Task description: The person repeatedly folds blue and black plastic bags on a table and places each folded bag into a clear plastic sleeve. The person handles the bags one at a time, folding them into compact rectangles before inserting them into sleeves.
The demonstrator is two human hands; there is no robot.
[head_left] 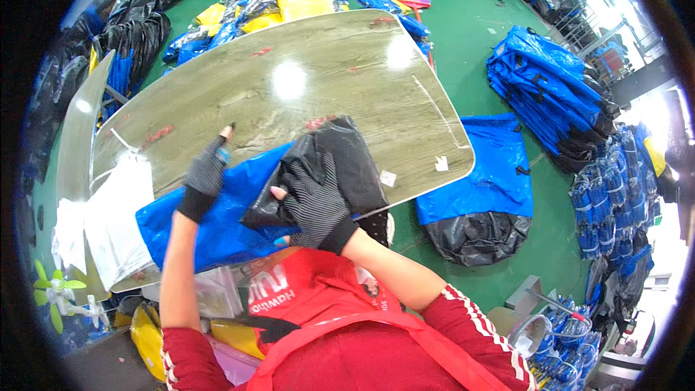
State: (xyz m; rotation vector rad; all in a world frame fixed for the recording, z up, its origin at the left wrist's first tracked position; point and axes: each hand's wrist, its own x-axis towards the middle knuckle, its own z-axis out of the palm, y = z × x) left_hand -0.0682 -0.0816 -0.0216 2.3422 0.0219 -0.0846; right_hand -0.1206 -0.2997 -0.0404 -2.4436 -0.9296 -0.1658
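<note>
"Where's the bag?"

"On the table, at the near edge: a blue-and-black bag, probably light, soft and slick — best taken by its folded edges."

"And the floor bag?"

"Contents hidden."

"The grip?"

"Right hand spread over the black part, fingers apart; left hand by the blue — whether it's gripping, I can't tell."

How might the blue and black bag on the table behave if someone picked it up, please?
The bag would probably be floppy, since its black part lies creased beneath the right hand. It is likely light for its size, as the material looks thin. Its glossy surface may feel slightly slippery.
</note>
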